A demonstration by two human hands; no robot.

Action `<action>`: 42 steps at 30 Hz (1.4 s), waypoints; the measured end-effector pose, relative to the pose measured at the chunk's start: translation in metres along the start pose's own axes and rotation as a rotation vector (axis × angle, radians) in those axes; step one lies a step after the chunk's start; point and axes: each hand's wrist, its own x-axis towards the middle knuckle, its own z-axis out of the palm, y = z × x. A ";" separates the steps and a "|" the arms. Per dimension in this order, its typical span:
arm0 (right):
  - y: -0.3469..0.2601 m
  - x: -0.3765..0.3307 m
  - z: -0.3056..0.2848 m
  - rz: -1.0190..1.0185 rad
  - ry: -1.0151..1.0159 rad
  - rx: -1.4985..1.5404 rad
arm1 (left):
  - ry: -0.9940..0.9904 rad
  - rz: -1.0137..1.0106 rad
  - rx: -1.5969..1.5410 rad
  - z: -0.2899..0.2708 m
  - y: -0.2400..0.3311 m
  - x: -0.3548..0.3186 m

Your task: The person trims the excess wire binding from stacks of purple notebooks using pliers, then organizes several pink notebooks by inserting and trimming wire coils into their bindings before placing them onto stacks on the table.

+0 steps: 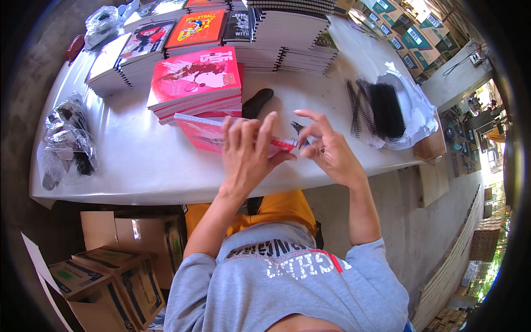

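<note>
My left hand (246, 145) grips a pink-red notebook (198, 134) and tilts it up above the near side of the table. The fingers lie across its top edge, with the thumb toward the right end. At that end, my right hand (331, 152) is curled, thumb and fingers close together beside the notebook's corner; what they pinch is too small to make out. Small pliers (297, 127) with dark jaws and a bit of blue show just behind the right fingers. Whether they rest on the table or touch the hand I cannot tell.
Behind the left hand stands a stack of pink notebooks (194, 77), with more spiral notebooks (293, 39) farther back. Black binding coils (387, 109) lie on white wrapping at the right. A plastic bag (71, 141) sits at the left; cardboard boxes (110, 276) stand below the table.
</note>
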 end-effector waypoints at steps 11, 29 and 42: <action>0.003 0.010 -0.018 0.158 -0.247 0.061 | 0.074 -0.122 -0.040 -0.011 -0.015 -0.010; 0.128 0.114 0.022 -0.377 -0.179 -0.701 | 0.164 -0.122 -0.095 -0.028 -0.011 -0.034; 0.049 0.023 0.030 -0.130 -0.304 0.226 | 0.209 -0.147 -0.085 -0.029 -0.011 -0.034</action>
